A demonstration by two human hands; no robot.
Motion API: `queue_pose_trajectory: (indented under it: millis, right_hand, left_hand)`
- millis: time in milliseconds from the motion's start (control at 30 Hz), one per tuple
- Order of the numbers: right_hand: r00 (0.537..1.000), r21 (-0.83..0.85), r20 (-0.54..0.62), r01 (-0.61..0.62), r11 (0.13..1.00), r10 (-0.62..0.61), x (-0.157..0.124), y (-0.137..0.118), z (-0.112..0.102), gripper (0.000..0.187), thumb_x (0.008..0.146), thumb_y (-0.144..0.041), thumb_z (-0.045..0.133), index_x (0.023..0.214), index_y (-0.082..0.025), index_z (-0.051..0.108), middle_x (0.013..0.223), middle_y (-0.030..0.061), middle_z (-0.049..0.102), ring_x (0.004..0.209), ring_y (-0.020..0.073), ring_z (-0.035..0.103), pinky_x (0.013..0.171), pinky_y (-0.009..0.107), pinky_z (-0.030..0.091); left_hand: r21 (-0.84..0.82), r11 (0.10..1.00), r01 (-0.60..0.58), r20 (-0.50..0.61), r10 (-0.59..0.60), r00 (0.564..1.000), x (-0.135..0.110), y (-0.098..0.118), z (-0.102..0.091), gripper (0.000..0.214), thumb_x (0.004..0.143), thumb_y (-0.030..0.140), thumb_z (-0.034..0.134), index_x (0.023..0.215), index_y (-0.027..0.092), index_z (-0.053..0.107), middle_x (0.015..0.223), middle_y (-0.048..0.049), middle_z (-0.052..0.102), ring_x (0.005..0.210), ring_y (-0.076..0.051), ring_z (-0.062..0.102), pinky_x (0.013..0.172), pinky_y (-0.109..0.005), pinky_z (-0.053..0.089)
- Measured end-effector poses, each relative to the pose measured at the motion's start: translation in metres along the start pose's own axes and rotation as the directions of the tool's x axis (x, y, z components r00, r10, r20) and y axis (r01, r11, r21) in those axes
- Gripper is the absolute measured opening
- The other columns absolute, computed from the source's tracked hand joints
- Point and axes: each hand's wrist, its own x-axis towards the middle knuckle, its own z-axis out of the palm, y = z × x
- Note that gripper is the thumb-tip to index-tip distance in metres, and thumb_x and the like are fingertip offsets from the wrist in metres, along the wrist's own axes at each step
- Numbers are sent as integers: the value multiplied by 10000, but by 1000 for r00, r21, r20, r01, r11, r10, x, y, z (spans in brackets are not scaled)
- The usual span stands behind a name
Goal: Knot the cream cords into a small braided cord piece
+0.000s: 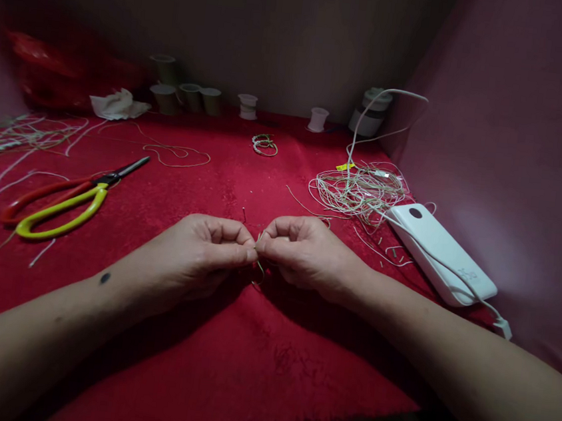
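My left hand [206, 249] and my right hand [307, 250] meet fingertip to fingertip above the red cloth. Both pinch a thin greenish cord [260, 276], whose loose end curls down below the fingers. Most of the cord between the fingertips is hidden. Just beyond my hands a pin [244, 213] with a pale head is visible. Farther back lies a small coiled bracelet [264, 145] of green cord with pale beads.
Scissors [62, 213] with red and yellow handles lie at left, near loose cords [28, 134]. At right are a tangled cord heap [358, 192] and a white power bank [442, 254] with its cable. Several spools [248, 106] line the back wall beside a red plastic bag [55, 66].
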Motion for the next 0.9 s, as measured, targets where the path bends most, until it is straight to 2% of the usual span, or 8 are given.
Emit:
queue_pose_trajectory:
  millis: [100,200,300,467,567,733,800,900]
  right_hand:
    - [997,-44,-45,63,997,-65,1,2,1,82,770,-174,579,698,-156,545,435,-94,428,363,22,317,371,154,231]
    - [990,-16,-74,119,993,-120,2,4,2,90,769,-188,590,696,-146,557,463,-86,453,388,19,325,395,160,242]
    - [984,8,-87,154,988,-153,2,5,3,115,766,-212,612,691,-138,568,509,-69,501,421,22,354,410,163,257]
    - [998,162,-18,66,985,-64,-1,0,4,67,725,-122,592,671,-143,558,444,-94,442,378,18,307,395,165,241]
    - [1000,212,-1,27,977,-27,-1,-1,3,78,731,-128,587,665,-148,551,409,-103,398,352,20,269,364,166,196]
    - [1000,181,-22,5,984,-1,-2,-3,2,183,790,-216,589,631,-163,516,388,-98,374,333,25,254,328,169,155]
    - [1000,152,-25,13,988,-9,-2,-4,2,219,795,-249,610,621,-159,513,410,-83,427,335,19,275,326,166,172]
    - [1000,106,-23,20,994,-17,-2,-3,1,179,776,-223,636,642,-143,549,442,-69,483,346,9,302,336,155,199]
  left_hand:
    - [42,998,-41,-31,42,999,1,-1,1,194,766,340,667,708,185,565,397,86,373,310,-34,255,303,-144,180]
    - [112,990,-85,-37,89,995,1,-1,2,177,752,343,678,746,187,594,387,78,417,300,-44,295,297,-144,193]
    - [140,987,-76,-36,81,996,0,-1,3,191,741,354,689,752,175,625,386,74,415,310,-41,297,306,-143,185]
    - [71,997,-40,-82,45,996,-2,0,7,239,695,356,716,634,165,585,392,77,371,328,-27,253,312,-149,168]
    - [36,999,-36,-77,39,996,-2,0,8,261,671,372,742,630,169,584,389,81,357,333,-28,241,315,-155,154]
    - [50,998,-38,-77,42,996,-2,1,8,252,675,369,737,641,173,581,380,83,362,327,-30,244,312,-155,158]
    - [55,998,-38,-78,42,996,-3,2,9,241,673,365,729,654,174,583,382,84,365,325,-29,244,311,-152,161]
    - [79,996,-34,-83,40,996,-4,3,9,240,650,362,729,657,174,580,396,82,383,328,-29,248,315,-153,153]
